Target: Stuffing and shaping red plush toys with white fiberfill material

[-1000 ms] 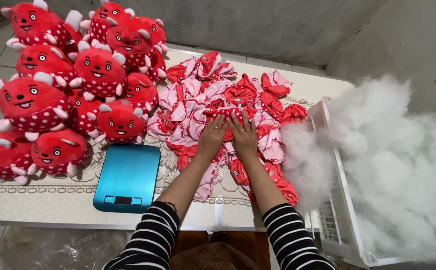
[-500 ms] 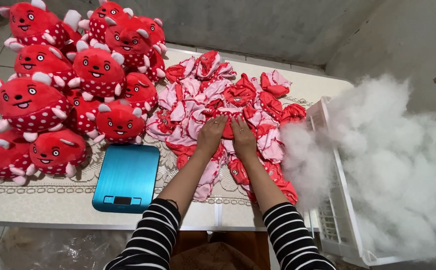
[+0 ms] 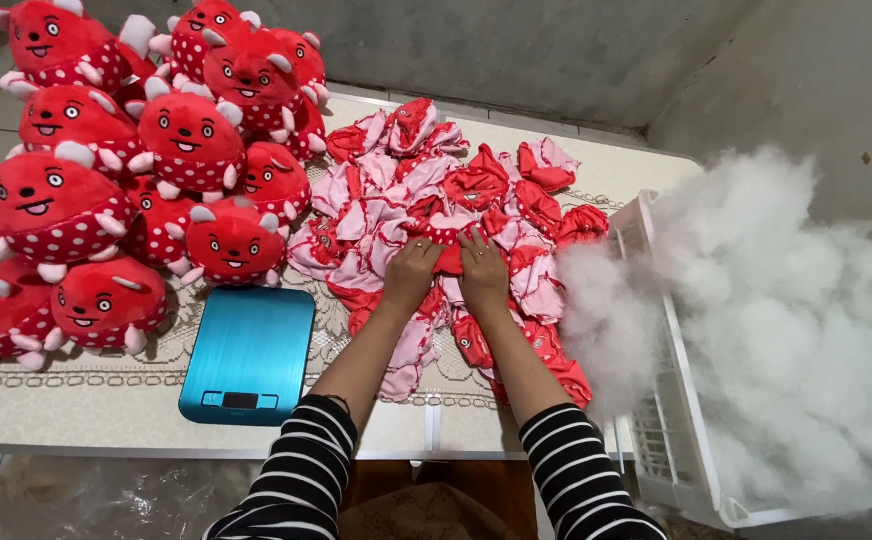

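Note:
A heap of flat, unstuffed red and pink toy skins (image 3: 426,200) lies in the middle of the table. My left hand (image 3: 411,272) and my right hand (image 3: 481,272) rest side by side on the heap. Both pinch one red skin (image 3: 446,258) between them, its fabric showing in the gap between my thumbs. My striped sleeves reach in from the bottom edge.
Several stuffed red plush toys (image 3: 191,135) with white spotted bellies pile up at the left. A blue kitchen scale (image 3: 248,352) lies on the lace-covered table (image 3: 86,385). A white crate (image 3: 691,440) at the right overflows with white stuffing fibre (image 3: 786,320).
Both hands have drawn slightly toward me on the heap and closed on the red skin. The rest of the scene is unchanged.

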